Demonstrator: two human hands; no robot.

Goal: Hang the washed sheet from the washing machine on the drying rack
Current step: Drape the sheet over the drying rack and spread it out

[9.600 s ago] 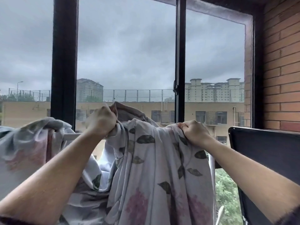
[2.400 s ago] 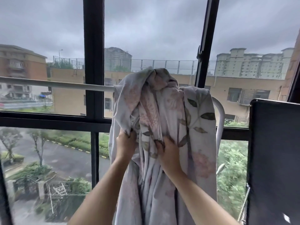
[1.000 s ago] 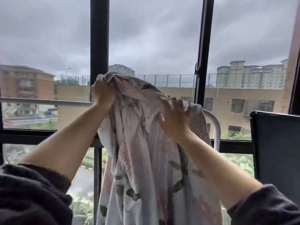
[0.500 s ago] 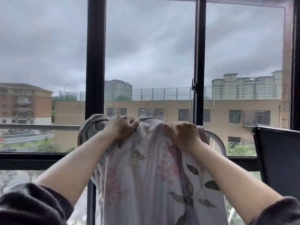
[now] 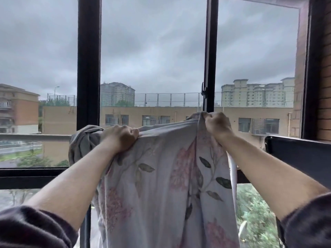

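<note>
Sheet (image 5: 161, 185) hanging lengthwise down from rail (image 5: 35, 137), left hand (image 5: 121, 136), right hand (image 5: 217, 125), fingers (image 5: 133, 131) clenched on its top

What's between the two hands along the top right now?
Head view: only the floral sheet, its top edge running fairly straight from the left hand to the right hand.

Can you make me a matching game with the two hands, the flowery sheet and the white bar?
1. left hand
2. right hand
3. sheet
4. white bar

A. pink flowers and dark leaves
B. grips the sheet, the higher one
C. pale, runs off to the left
D. grips the sheet beside its bunched grey part

Pairs: 1-D, 2-B, 3-A, 4-C
</note>
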